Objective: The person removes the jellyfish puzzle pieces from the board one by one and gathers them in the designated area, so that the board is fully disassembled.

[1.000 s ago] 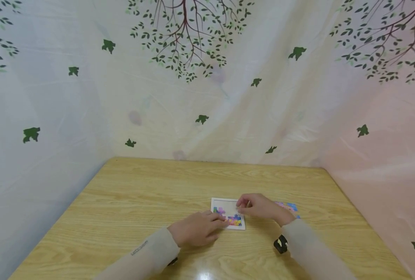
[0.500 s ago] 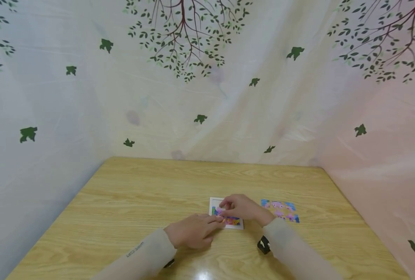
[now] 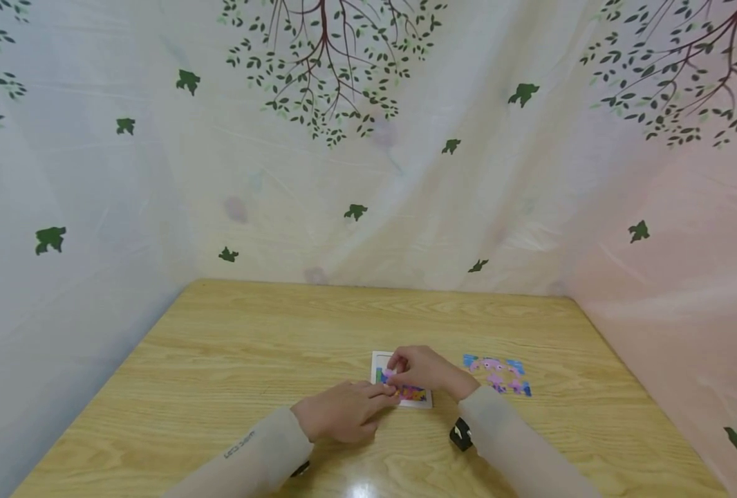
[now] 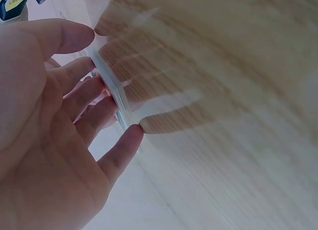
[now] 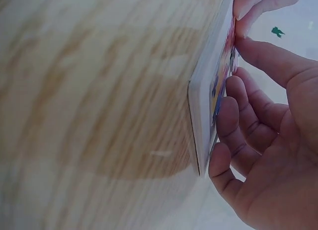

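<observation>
A small jigsaw puzzle in a white-rimmed tray [image 3: 427, 404] lies on the wooden table, its lower part filled with colourful pieces. My left hand [image 3: 343, 413] rests its extended fingers on the tray's lower left; in the left wrist view the fingertips [image 4: 131, 133] meet the tray's edge. Over the tray's upper middle, my right hand [image 3: 429, 369] pinches a pinkish puzzle piece [image 3: 389, 373] between thumb and fingers, mostly covered by them. From the right wrist view, that hand's other fingers [image 5: 228, 113] curl against the tray's side, the thumb near the left hand's fingertips.
Several pink and blue puzzle pieces [image 3: 496, 366] lie grouped on the table [image 3: 269, 332] to the right of the tray. A pale curtain [image 3: 294, 207] printed with branches and green leaves hangs around the table's back and sides.
My right hand has moved left across the tray to the pieces beside my left hand, uncovering the loose pieces on the right. My left hand has stayed nearly still.
</observation>
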The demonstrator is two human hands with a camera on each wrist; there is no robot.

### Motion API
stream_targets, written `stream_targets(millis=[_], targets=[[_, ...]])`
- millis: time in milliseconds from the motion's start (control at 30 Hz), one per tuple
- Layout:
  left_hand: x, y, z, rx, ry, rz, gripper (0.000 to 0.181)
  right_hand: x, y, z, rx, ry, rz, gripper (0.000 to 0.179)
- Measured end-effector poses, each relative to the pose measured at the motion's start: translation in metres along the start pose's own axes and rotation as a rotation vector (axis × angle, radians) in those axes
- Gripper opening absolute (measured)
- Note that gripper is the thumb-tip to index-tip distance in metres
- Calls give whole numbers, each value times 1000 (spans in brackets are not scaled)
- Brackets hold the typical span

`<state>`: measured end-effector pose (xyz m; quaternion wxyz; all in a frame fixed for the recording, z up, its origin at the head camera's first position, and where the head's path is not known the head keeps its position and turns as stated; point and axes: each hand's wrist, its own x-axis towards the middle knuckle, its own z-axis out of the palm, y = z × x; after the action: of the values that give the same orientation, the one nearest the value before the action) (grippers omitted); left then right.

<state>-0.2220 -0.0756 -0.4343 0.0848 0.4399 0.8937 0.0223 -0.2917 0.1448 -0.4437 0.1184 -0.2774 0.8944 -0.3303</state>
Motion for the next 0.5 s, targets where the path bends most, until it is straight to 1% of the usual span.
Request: stream_targets(millis=[133,233,333,500], targets=[[0,0,0,-4,-2,-1,56,0,-1,0,10,7,0,18],[0,0,0,-5,-4,-1,57,1,-3,-1,-2,15,7,19],[0,0,1,2,-6,-2,57,1,-3,-1,-5,18,9,18],[0,0,1,17,-5,-4,57,1,0,0,8,8,-26,13]])
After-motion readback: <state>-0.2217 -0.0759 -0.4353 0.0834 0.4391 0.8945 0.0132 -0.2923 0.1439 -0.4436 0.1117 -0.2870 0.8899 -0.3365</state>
